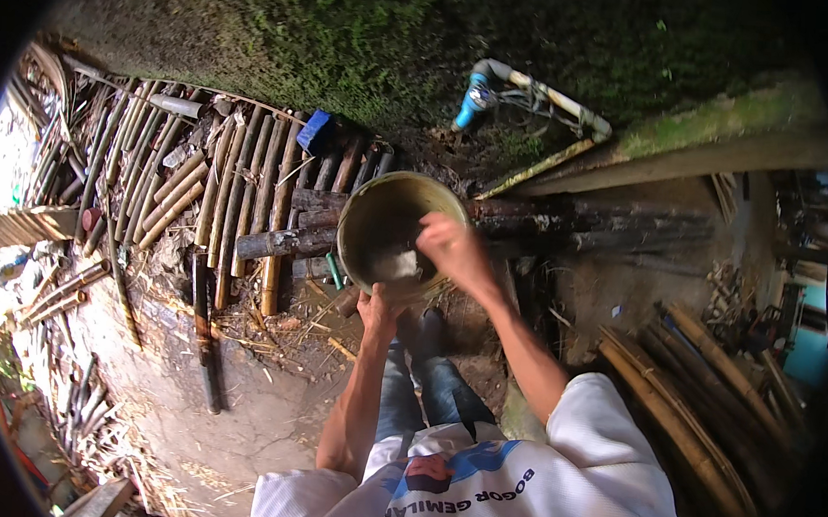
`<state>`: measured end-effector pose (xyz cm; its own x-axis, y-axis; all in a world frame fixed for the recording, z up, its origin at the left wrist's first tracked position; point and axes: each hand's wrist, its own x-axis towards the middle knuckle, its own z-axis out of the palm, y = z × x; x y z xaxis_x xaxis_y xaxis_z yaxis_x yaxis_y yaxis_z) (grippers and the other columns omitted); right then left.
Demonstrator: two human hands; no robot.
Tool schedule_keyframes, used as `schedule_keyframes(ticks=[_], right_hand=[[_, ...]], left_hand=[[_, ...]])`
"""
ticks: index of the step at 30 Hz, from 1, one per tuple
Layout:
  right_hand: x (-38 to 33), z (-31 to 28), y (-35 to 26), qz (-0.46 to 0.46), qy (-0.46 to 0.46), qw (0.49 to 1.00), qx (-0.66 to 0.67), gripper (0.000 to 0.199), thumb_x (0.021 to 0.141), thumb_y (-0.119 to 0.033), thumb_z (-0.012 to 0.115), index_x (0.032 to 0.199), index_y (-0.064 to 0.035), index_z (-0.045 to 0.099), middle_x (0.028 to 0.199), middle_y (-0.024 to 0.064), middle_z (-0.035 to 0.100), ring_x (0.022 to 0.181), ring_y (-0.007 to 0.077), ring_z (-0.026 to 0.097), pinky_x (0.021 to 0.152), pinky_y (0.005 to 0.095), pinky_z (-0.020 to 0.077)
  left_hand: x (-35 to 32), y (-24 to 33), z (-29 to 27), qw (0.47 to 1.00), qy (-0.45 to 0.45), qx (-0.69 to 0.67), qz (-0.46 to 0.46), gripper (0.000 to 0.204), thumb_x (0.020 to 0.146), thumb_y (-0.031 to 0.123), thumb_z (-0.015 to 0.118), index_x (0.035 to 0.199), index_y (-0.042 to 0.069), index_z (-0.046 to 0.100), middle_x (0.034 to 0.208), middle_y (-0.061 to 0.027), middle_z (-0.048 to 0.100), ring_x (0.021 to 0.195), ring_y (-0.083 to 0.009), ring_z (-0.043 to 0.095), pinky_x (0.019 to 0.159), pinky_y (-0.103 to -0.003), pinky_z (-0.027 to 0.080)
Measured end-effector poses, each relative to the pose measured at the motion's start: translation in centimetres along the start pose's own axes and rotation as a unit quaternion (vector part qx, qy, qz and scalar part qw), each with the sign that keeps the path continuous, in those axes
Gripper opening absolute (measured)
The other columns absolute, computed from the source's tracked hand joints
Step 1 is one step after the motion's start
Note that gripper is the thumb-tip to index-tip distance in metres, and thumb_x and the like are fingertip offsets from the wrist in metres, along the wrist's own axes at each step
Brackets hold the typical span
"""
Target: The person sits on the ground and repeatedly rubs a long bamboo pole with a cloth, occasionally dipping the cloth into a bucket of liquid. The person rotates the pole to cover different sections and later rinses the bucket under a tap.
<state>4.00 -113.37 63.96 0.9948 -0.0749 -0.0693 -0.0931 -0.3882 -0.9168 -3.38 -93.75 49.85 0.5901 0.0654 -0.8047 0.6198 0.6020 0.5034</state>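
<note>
A round, dull yellowish bucket [379, 205] is in front of me, its open mouth facing up. My left hand [381, 305] grips its near rim, fingers closed around the edge. Over the right part of the opening is my right hand [454, 249], slightly blurred, with its fingers curled closed. What they hold, if anything, I cannot make out. Low inside the bucket shows a pale whitish patch [402, 266], too unclear to name.
Bamboo poles [278, 172] lie in a row on the left. Dark logs [594, 221] run behind the bucket to the right. A blue box [315, 132] and a pipe with a blue fitting [474, 101] are beyond. Long split bamboo [682, 413] lies at right.
</note>
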Motion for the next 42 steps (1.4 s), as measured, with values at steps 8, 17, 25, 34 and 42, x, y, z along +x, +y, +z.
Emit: schedule_keyframes(ticks=[8,17,25,34,42], right_hand=[[13.9,-10.1,-8.5,0.021,0.166,0.892,-0.419,0.064,0.096,-0.068,0.054,0.110,-0.0058,0.062,0.078,0.0146,0.067,0.077,0.0361,0.067,0.070,0.0485,0.0513],[17.3,-11.4,-8.1,0.001,0.006,0.895,-0.447,0.045,0.102,-0.039,0.061,0.109,0.0048,0.056,0.084,0.0273,0.065,0.083,0.0454,0.066,0.071,0.0539,0.0483],[17.8,-14.9,-8.5,-0.218,-0.158,0.861,-0.431,0.040,0.096,-0.013,0.067,0.131,0.0017,0.052,0.109,0.0203,0.059,0.096,0.0402,0.058,0.081,0.0490,0.0447],[16.8,-16.7,-8.5,-0.181,-0.063,0.913,-0.360,0.057,0.094,-0.021,0.073,0.144,-0.0037,0.050,0.124,0.0148,0.063,0.104,0.0337,0.065,0.088,0.0420,0.0530],[7.6,-12.2,8.1,0.222,0.063,0.969,-0.091,0.055,0.102,-0.051,0.060,0.133,-0.0056,0.055,0.110,0.0092,0.067,0.098,0.0155,0.064,0.082,0.0346,0.0524]], left_hand=[[4.2,2.8,4.7,0.992,-0.071,0.069,0.083,0.034,0.094,0.013,0.060,0.127,0.012,0.051,0.115,-0.0104,0.060,0.096,-0.0303,0.067,0.074,-0.049,0.064],[5.3,1.7,7.7,0.992,-0.027,0.121,0.024,0.027,0.093,0.020,0.069,0.116,0.011,0.059,0.098,-0.0065,0.063,0.080,-0.0209,0.064,0.061,-0.042,0.061],[6.8,1.3,8.5,0.996,-0.081,0.036,0.002,0.023,0.096,0.011,0.061,0.119,0.012,0.060,0.099,-0.0058,0.063,0.082,-0.0222,0.065,0.060,-0.041,0.061],[7.3,1.0,12.7,0.995,-0.074,-0.028,0.060,0.029,0.096,0.011,0.061,0.125,0.009,0.057,0.109,-0.0109,0.067,0.098,-0.0305,0.071,0.076,-0.052,0.065],[10.3,-4.4,16.8,0.994,0.030,-0.036,0.095,0.032,0.100,0.017,0.064,0.130,0.013,0.054,0.111,-0.0088,0.068,0.089,-0.0263,0.071,0.065,-0.046,0.064]])
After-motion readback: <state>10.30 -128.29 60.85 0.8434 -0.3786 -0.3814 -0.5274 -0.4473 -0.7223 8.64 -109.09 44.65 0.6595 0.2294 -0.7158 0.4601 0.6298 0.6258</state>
